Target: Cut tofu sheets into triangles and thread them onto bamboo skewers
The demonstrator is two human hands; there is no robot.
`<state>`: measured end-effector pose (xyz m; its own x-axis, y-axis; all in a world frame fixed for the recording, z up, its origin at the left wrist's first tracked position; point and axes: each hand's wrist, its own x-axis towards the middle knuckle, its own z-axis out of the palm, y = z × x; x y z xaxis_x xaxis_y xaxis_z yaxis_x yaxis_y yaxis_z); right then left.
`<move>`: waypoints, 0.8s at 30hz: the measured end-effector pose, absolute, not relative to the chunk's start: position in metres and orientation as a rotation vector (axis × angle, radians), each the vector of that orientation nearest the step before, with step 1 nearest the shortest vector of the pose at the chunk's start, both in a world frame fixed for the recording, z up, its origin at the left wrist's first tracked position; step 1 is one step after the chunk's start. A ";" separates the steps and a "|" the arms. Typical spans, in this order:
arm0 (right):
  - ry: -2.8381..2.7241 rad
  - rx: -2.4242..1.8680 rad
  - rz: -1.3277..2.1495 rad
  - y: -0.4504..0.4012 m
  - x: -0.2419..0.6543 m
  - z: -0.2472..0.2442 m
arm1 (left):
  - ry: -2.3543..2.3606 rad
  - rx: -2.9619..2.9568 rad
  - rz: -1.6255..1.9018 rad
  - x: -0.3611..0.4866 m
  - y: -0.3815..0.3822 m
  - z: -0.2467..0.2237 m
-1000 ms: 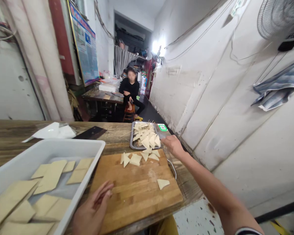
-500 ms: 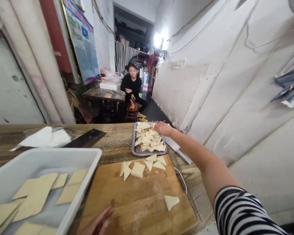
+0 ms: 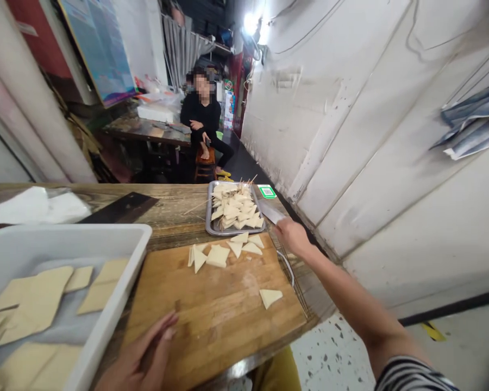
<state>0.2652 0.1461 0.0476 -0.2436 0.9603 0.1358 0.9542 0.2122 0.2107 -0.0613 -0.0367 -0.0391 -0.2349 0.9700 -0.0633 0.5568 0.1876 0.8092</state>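
Note:
My right hand (image 3: 292, 235) is closed round the handle of a kitchen knife (image 3: 271, 212), whose blade lies beside the metal tray. In that tray (image 3: 208, 220) is a heap of pale tofu-skin triangles (image 3: 234, 205) on thin skewers. My left hand (image 3: 144, 355) is over the near left corner of the wooden cutting board (image 3: 212, 336), fingers stretched out and nothing held. Several loose triangles (image 3: 217, 256) lie along the board's far edge. A single triangle (image 3: 270, 297) sits at its right side.
A white plastic bin (image 3: 140, 244) with flat pale sheets (image 3: 36, 304) stands at left. Behind it are a dark flat blade (image 3: 122, 208) and white plastic bags (image 3: 36, 205). Thin skewers (image 3: 299, 301) lie right of the board. A person (image 3: 201, 117) sits on a stool beyond the table.
My right hand has moved from the tray's far right corner back to the knife handle and closed on it. My left hand shows more fully over the board. The view has shifted.

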 end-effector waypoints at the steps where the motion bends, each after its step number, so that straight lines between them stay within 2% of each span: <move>1: 2.370 1.978 0.350 0.124 0.276 0.039 | 1.894 1.423 0.906 -0.059 -0.036 -0.037; 5: 2.219 2.152 0.171 0.061 0.306 0.003 | 1.937 1.456 0.981 -0.051 -0.035 -0.029; 10: 2.120 2.279 0.058 0.039 0.308 -0.018 | 1.921 1.769 0.991 -0.036 -0.015 -0.012; 16: 2.023 2.319 0.007 0.043 0.307 -0.013 | 2.057 2.210 0.704 -0.017 0.051 0.003; 24: 2.031 2.314 -0.031 0.028 0.307 -0.005 | 1.883 2.445 0.362 -0.020 0.095 -0.011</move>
<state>0.3067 0.0281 -0.0050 0.1306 0.9898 -0.0560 0.9911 -0.1289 0.0337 -0.0201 0.0950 -0.0107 0.2388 0.9574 0.1622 0.9494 -0.2653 0.1683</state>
